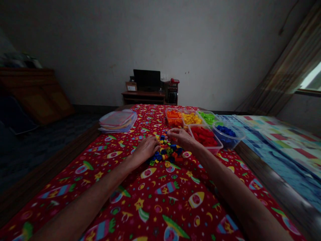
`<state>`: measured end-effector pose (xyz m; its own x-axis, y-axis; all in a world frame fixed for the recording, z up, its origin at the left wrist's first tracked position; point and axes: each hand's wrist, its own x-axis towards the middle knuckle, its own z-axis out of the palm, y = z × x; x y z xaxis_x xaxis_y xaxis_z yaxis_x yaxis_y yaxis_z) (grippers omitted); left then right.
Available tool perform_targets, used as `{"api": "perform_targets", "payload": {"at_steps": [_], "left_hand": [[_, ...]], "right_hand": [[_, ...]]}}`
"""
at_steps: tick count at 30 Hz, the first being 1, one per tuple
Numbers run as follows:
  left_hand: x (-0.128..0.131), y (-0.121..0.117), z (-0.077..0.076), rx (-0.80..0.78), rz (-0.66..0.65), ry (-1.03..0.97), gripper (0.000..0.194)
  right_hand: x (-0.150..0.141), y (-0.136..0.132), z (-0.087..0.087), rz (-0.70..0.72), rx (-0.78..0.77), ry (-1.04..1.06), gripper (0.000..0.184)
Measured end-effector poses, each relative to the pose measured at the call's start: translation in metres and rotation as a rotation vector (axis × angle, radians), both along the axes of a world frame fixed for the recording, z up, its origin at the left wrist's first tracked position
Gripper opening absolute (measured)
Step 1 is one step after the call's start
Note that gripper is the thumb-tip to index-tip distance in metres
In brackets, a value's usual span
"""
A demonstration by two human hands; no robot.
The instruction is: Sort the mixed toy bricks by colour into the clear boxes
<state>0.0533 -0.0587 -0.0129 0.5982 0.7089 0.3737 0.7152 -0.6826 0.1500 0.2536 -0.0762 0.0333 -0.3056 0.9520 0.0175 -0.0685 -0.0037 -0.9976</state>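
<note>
A loose pile of small toy building bricks (168,152) in blue, yellow, green, red and orange lies on the table between my hands. My left hand (147,147) rests at the pile's left side, its fingers bent down onto the bricks; their tips are partly hidden. On the far right side of the pile, my right hand (181,136) is held just above it, thumb and fingers drawn together. Whatever may be between those fingertips is too small and dark to name. Closest to the right hand stands a clear tub of red bricks (204,136).
More clear tubs hold orange bricks (174,115), yellow bricks (191,118), green bricks (207,117) and blue bricks (226,131). Stacked plastic lids (117,120) lie at the far left. A red patterned cloth (165,204) covers the table. A bed (283,140) adjoins on the right.
</note>
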Motion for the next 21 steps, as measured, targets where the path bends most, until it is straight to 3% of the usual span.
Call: {"api": "perform_targets", "payload": {"at_steps": [4,9,13,17,21], "left_hand": [[-0.002,0.004,-0.002,-0.066,0.051,-0.057,0.013],[0.001,0.005,-0.004,-0.126,0.105,-0.157,0.009],[0.002,0.006,0.002,-0.171,0.167,-0.163,0.008],[-0.002,0.010,0.011,-0.248,0.202,-0.377,0.009],[-0.007,0.017,0.015,-0.365,0.196,-0.684,0.017]], "right_hand": [[-0.002,0.009,-0.002,-0.128,0.171,-0.360,0.017],[-0.009,0.037,0.002,-0.245,0.551,-0.905,0.020],[-0.016,0.064,-0.005,-0.048,0.687,-1.302,0.038],[-0.023,0.078,-0.017,0.198,0.747,-1.419,0.034],[-0.023,0.075,-0.018,0.126,0.732,-1.322,0.023]]}}
